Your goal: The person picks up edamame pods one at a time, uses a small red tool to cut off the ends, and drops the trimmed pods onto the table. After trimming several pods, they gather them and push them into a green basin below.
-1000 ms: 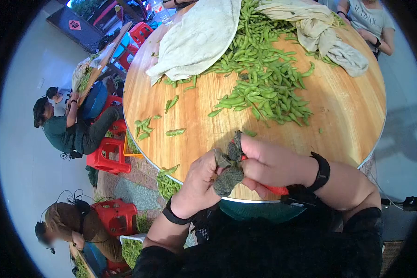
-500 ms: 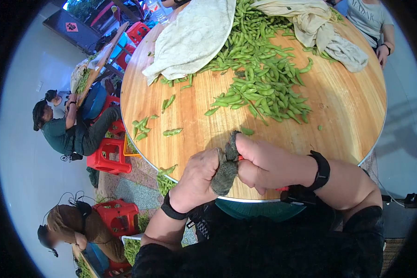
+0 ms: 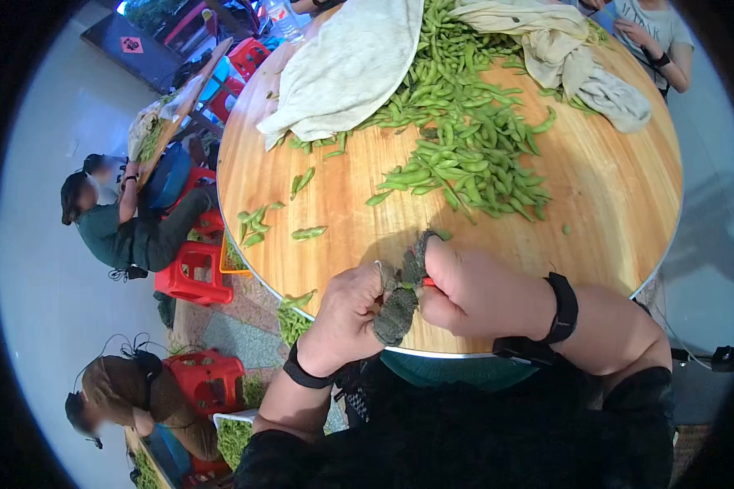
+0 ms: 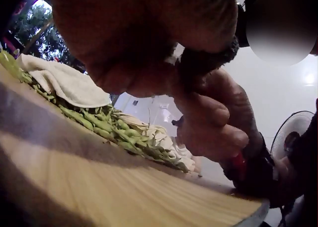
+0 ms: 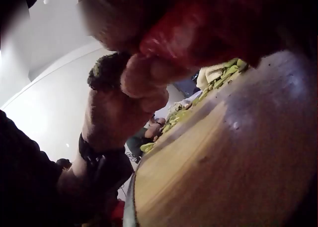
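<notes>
In the head view, my left hand [image 3: 338, 314] and right hand [image 3: 477, 297] meet knuckle to knuckle over the near table edge. Curled left fingers hold a rounded dark green knitted piece [image 3: 395, 316] at the thumb side. A second strip of dark knit [image 3: 420, 251] sticks out at my right thumb and forefinger. The right fist grips a red item [image 5: 181, 33], mostly hidden in the palm; I cannot tell its kind. A small green sliver [image 3: 405, 285] shows between the hands. Beyond them lies a heap of green soybean pods [image 3: 473, 163] on the round wooden table [image 3: 342, 204].
A white cloth [image 3: 342, 69] and a crumpled cream cloth [image 3: 554, 57] lie over the pods' far edges. Several loose pods [image 3: 254, 224] are at the left. Red stools [image 3: 194, 273], other people and a crate of pods [image 3: 235, 440] stand left. A fan [image 4: 293, 135] is behind.
The hands stay together with small twisting motions; the right fist now covers the red end seen below it earlier. Across the table, another person's arm has lifted.
</notes>
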`<state>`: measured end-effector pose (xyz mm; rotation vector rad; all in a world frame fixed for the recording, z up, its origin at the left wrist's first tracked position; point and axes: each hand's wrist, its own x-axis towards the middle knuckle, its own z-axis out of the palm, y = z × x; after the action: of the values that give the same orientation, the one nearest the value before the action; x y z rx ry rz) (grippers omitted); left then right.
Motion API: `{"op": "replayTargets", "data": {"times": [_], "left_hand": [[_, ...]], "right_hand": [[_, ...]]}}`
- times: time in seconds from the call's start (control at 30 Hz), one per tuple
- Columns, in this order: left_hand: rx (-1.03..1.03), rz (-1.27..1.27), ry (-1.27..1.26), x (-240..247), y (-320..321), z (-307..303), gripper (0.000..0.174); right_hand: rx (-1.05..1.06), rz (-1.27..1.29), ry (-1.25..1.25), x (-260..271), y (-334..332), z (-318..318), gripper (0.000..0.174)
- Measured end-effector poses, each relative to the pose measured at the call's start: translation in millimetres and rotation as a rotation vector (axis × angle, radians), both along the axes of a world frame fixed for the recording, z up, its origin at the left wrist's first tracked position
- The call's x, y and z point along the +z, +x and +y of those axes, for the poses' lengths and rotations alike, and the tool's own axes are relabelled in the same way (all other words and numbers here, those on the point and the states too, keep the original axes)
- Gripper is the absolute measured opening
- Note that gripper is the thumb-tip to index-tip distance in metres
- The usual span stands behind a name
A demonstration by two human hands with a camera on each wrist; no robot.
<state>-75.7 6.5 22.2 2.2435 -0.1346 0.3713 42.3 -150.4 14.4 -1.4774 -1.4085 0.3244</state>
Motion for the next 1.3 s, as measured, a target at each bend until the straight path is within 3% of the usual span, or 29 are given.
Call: {"op": "replayTargets", "data": {"times": [0.07, 0.2, 0.27, 0.4, 0.5, 0.57, 0.6, 0.67, 0.9, 1.03, 1.1, 1.13, 1.2, 1.27, 1.3], "left_hand": [[-0.012, -0.009, 0.058, 2, -2, 3, 0.023], [-0.021, -0.092, 0.170, 4, -1, 1, 0.026], [-0.016, -0.122, 0.179, 5, 2, -1, 0.026], [0.013, -0.149, 0.201, 2, 5, -2, 0.022], [0.029, -0.121, 0.130, -1, 5, -4, 0.018], [0.022, -0.102, 0.108, -2, 5, -3, 0.017], [0.016, -0.084, 0.083, -3, 6, -3, 0.016], [0.003, -0.054, 0.036, -7, 4, -1, 0.016], [-0.086, 0.130, -0.327, -7, -2, 0, 0.012], [-0.147, 0.074, -0.165, -3, -2, 4, 0.015], [-0.106, 0.249, -0.525, -5, -7, 4, 0.009], [-0.106, 0.246, -0.524, -5, -8, 4, 0.009], [-0.041, 0.387, -0.858, -6, -10, 3, 0.009], [-0.045, 0.361, -0.884, -6, -8, -1, 0.009], [-0.050, 0.335, -0.909, -6, -7, -3, 0.011]], "right_hand": [[-0.068, -0.144, -0.169, 13, -7, -7, 0.023], [-0.053, -0.247, -0.193, 7, -12, -8, 0.024], [-0.060, -0.439, -0.091, 2, -11, -6, 0.025], [-0.063, -0.474, -0.115, 6, -8, -7, 0.026], [-0.091, -0.362, -0.171, 8, -8, -6, 0.027], [-0.122, -0.091, -0.178, 8, -7, -3, 0.021], [-0.123, -0.091, -0.178, 13, -3, -3, 0.021], [0.119, 0.619, -0.370, 28, 5, -3, 0.016], [0.240, 0.615, -0.390, 25, 8, -3, 0.012], [0.345, 0.908, -0.452, 30, 12, -7, 0.013], [0.374, 1.010, -0.467, 33, 14, -8, 0.014], [0.336, 0.944, -0.452, 35, 15, -9, 0.013], [0.299, 0.877, -0.437, 34, 14, -8, 0.013], [0.143, 0.506, -0.181, 26, 11, -5, 0.014], [0.141, 0.508, -0.181, 24, 11, -5, 0.014]]}}
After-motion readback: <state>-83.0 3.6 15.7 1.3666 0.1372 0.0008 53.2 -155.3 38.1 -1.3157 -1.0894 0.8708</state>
